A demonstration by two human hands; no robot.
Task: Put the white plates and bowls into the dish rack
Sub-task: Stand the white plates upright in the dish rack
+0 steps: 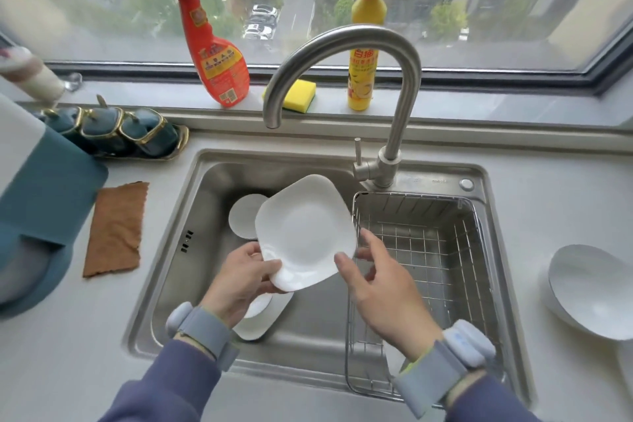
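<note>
Squarish plate (305, 233): plain white, no pattern. Round plate (244, 220) in sink, also white. Lower plate (262, 315): white. Big bowl (592, 291) on tabletop, white w/ greyish shading. Dish rack (428, 250): silver wire grid. Sink (191, 216) & tap (342, 44): brushed steel grey. Tabletop (68, 353): pale grey-white. Cloth (116, 229): brown. Spray bottle (212, 55): red-orange, yellow label. Soap bottle (364, 44): yellow, orange cap. Sponge (296, 94): yellow, green underside. Jars (113, 130): dark teal, gold trim. Sleeves (164, 394): purple-blue; wrist bands (202, 329) grey.

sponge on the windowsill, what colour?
Yellow with a green scouring side, the sponge sits behind the faucet. The head view, the only one, shows it.
</note>
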